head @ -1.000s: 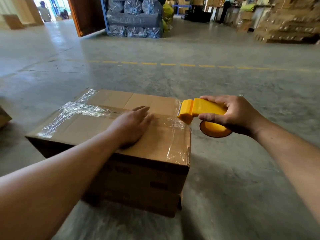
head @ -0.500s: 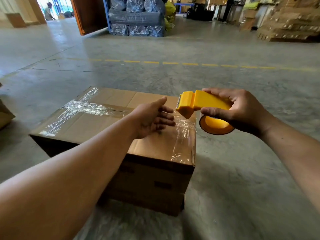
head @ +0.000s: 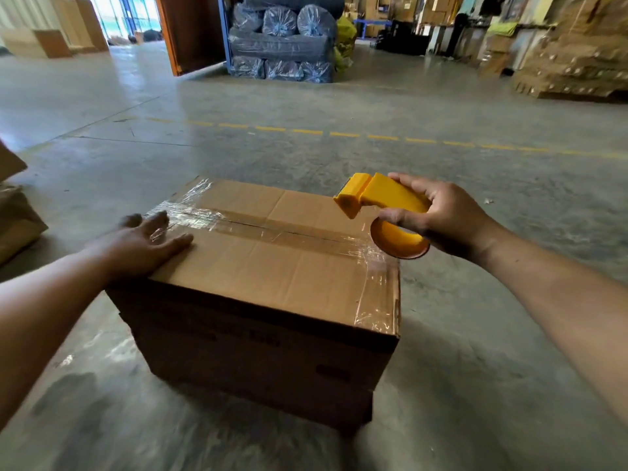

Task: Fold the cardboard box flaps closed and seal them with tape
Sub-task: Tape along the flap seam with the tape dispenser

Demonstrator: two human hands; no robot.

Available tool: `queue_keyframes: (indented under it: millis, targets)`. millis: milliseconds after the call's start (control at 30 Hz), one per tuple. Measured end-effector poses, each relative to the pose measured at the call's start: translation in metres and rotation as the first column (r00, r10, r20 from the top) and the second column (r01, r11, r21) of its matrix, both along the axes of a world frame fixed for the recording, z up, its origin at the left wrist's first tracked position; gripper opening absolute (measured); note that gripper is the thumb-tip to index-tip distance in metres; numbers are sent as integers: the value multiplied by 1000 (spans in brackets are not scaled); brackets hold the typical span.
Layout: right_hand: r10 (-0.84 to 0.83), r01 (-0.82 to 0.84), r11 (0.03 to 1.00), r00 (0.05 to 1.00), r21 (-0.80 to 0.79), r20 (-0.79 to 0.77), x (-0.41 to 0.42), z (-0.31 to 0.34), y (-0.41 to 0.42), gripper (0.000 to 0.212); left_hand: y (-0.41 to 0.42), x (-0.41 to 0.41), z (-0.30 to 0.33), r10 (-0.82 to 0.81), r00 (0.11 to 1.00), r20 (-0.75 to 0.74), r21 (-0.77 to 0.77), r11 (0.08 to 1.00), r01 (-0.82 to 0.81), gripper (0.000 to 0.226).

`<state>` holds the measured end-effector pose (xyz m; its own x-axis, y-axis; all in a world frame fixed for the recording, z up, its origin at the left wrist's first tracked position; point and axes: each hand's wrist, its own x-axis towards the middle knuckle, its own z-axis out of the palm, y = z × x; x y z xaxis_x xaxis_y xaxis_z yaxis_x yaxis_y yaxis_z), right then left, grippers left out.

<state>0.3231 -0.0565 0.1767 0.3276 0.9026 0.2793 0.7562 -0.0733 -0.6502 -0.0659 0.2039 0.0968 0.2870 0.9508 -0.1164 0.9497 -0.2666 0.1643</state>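
Cardboard flaps are already folded flat on the box (head: 272,266), which stands on the concrete floor (head: 475,385) directly in front of the person. Clear tape (head: 272,232) is laid along the middle seam from the left end to the right end, and a crosswise strip (head: 377,290) is seen over the right edge, running down onto the side. More wrinkled tape is visible at the far left corner. The left hand (head: 142,246) is laid flat on the near left part of the top, its fingers (head: 176,241) straight and spread, nothing being gripped. The right hand (head: 438,219) is held just above the right end of the box, its fingers curled round the handle of a yellow tape dispenser (head: 380,205), which appears lifted clear of the cardboard. No strand can be made out between the dispenser and the box, though this cannot be told for certain. The sealing is judged nearly complete; a strip matching the right one may be wanted at the left edge, and pressing down of the loose wrinkles.
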Motion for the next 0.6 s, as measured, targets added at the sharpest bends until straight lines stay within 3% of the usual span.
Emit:
queue_keyframes:
  millis: [267, 600]
  targets:
    - [-86, 86, 996, 996, -1, -3, 1, -3, 7, 72, -50, 37, 9, 28, 996, -82, -19, 999, -30, 120]
    - [-200, 205, 976, 977, -70, 76, 23, -8, -25, 74, -123, 92, 8, 85, 996, -40, -123, 988, -90, 112]
